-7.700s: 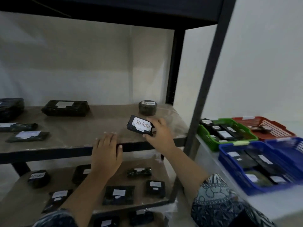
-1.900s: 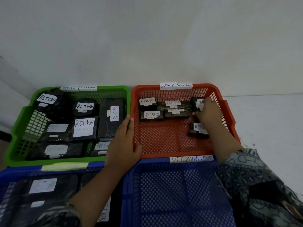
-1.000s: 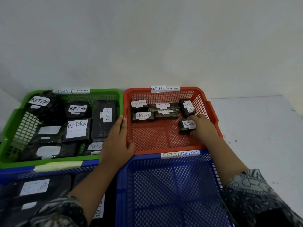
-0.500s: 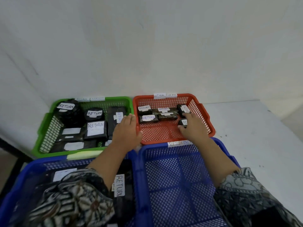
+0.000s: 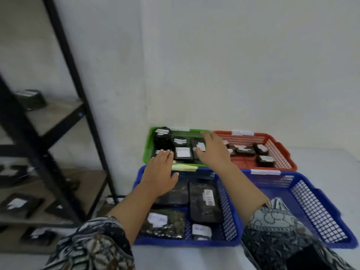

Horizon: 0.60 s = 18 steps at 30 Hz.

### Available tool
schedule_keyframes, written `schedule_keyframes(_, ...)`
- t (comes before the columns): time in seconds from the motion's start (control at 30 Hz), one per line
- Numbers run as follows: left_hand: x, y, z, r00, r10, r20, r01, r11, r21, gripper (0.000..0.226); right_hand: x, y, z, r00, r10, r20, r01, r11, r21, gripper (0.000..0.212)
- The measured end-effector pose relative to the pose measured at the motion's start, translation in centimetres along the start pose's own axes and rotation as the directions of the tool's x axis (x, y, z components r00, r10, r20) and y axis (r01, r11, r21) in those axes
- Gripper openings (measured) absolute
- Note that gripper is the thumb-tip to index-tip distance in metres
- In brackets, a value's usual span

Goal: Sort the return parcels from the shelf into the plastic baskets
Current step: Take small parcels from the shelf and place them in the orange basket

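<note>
Both my hands are empty with fingers spread. My left hand (image 5: 161,172) hovers over the far edge of the left blue basket (image 5: 229,217), which holds several black parcels (image 5: 204,201). My right hand (image 5: 212,151) is over the seam between the green basket (image 5: 148,147) and the red basket (image 5: 280,152). Black wrapped parcels with white labels lie in the red basket, one of them (image 5: 265,160) near its front right. The green basket is packed with labelled parcels (image 5: 183,152).
A second blue basket (image 5: 311,207) at the right looks empty. A black metal shelf (image 5: 64,121) stands at the left with more black parcels (image 5: 17,203) on its boards. The baskets sit on a white table (image 5: 321,162) against a white wall.
My right hand has left the parcel in the red basket and swung left, empty. My left hand came off the basket edge. The view has turned left, bringing the shelf into sight.
</note>
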<state>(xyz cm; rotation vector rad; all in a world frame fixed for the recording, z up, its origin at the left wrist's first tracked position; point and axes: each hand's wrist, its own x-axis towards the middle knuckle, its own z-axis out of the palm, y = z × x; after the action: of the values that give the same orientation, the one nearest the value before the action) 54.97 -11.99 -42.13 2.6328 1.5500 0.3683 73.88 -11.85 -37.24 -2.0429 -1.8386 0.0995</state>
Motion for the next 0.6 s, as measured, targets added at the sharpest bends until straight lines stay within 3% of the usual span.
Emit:
schedule_keyframes(0.23,-11.0,-8.5,-4.7,0.988,-0.137,-0.073,0.139,0.99,0.023,0.07,-5.0,-14.2,2.8,0.974,-0.225,0.012,0.224,0.972,0.07,0.064)
schedule_keyframes(0.6,-22.5,-21.4,-10.9,0.879,-0.423,-0.221,0.439,0.898,0.028,0.069,-8.4,-34.1,6.0,0.83,-0.553,0.072,0.52,0.814,0.258,0.062)
